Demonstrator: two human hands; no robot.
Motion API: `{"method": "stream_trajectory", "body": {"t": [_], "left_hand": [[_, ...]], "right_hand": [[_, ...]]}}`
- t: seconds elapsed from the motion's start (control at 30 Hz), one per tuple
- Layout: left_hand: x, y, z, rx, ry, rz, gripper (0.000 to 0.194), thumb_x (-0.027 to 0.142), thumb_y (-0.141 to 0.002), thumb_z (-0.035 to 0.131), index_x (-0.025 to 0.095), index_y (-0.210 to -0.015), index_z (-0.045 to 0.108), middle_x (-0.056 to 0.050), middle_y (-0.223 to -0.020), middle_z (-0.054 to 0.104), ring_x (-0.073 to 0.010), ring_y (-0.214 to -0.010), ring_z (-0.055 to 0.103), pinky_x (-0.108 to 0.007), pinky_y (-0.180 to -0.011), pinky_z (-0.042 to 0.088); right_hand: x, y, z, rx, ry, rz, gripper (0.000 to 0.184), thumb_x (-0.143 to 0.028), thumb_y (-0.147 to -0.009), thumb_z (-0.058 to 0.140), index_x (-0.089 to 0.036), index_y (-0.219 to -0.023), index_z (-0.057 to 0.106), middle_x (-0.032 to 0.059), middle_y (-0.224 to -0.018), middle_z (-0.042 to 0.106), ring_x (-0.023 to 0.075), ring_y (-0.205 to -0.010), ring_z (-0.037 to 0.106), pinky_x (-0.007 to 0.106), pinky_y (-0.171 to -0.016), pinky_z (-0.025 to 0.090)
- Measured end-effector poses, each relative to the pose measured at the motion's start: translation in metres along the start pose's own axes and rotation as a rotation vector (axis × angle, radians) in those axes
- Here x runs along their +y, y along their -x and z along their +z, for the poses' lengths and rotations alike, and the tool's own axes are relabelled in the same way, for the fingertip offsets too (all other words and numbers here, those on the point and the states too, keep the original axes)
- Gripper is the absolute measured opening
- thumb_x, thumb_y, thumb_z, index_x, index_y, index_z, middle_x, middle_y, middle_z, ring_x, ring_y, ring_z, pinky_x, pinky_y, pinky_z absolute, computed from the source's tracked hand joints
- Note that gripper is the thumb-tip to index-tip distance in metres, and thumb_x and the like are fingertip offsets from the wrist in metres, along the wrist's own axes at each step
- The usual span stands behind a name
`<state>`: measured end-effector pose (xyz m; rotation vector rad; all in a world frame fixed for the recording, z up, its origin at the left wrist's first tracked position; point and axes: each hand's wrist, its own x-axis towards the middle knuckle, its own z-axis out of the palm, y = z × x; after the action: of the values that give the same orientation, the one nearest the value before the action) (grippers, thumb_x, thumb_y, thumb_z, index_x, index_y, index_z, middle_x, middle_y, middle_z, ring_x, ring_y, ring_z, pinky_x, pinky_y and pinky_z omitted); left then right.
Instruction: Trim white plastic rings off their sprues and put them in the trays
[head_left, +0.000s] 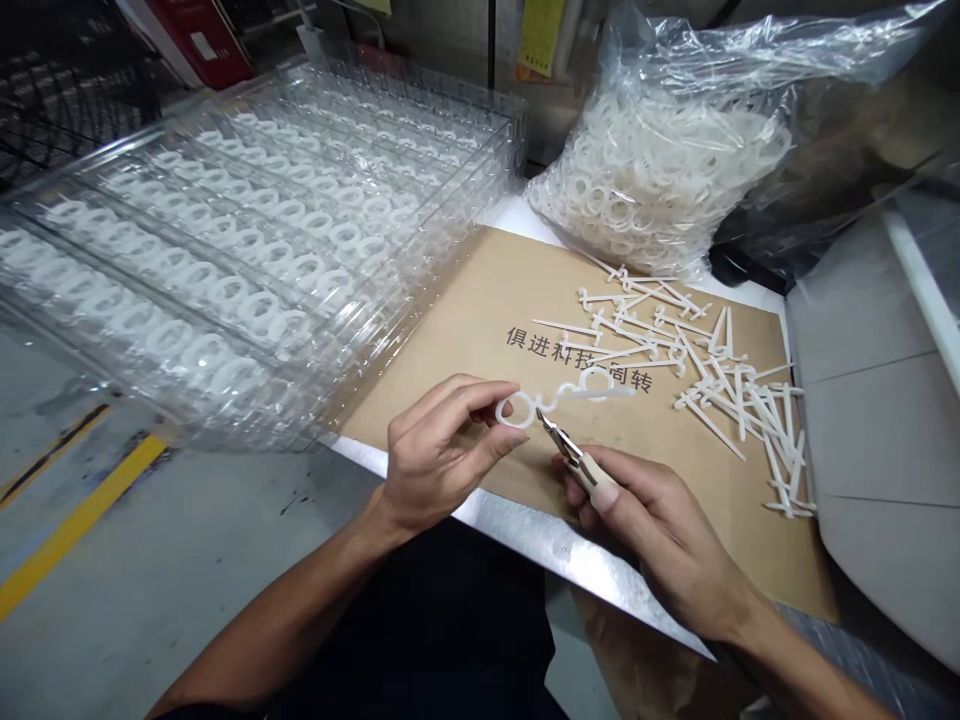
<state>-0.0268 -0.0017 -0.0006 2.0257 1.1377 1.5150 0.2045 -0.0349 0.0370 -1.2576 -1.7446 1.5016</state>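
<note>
Between thumb and fingers, my left hand pinches a white plastic ring. From the ring a thin curved runner leads right to a second ring with a straight stem. My right hand is closed around the light handles of a pair of side cutters. The cutters' jaws lie at the runner, just right of the held ring; whether the blades touch it I cannot tell. Beneath both hands is a brown cardboard sheet with printed characters.
Cut-off white runners lie scattered on the cardboard's right side. A clear bag full of white rings stands behind. Stacked clear trays with rows of rings are at left. A grey container borders the right. The table's metal edge runs in front.
</note>
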Motion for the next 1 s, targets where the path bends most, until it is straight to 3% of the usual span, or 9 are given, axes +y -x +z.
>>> {"method": "stream_trajectory", "body": {"t": [0.33, 1.0], "left_hand": [[-0.0010, -0.0019, 0.0013, 0.008, -0.012, 0.028, 0.030, 0.026, -0.089, 0.081, 0.014, -0.115, 0.073, -0.005, -0.092, 0.074, -0.0125, -0.080, 0.069, -0.023, -0.073, 0.059], [0.0003, -0.0007, 0.0021, -0.008, -0.042, 0.073, 0.030, 0.026, -0.090, 0.080, 0.014, -0.116, 0.072, -0.005, -0.090, 0.073, -0.0122, -0.080, 0.069, -0.023, -0.073, 0.059]], "right_hand": [[-0.0003, 0.0022, -0.0004, -0.016, -0.015, 0.033, 0.032, -0.045, -0.108, 0.046, -0.020, -0.099, 0.064, 0.0030, -0.087, 0.059, 0.0179, -0.080, 0.058, 0.028, -0.065, 0.044], [0.0020, 0.0007, 0.0025, 0.006, -0.026, 0.047, 0.032, -0.044, -0.110, 0.044, -0.022, -0.099, 0.065, 0.0010, -0.088, 0.061, 0.0155, -0.077, 0.055, 0.026, -0.063, 0.042]]}}
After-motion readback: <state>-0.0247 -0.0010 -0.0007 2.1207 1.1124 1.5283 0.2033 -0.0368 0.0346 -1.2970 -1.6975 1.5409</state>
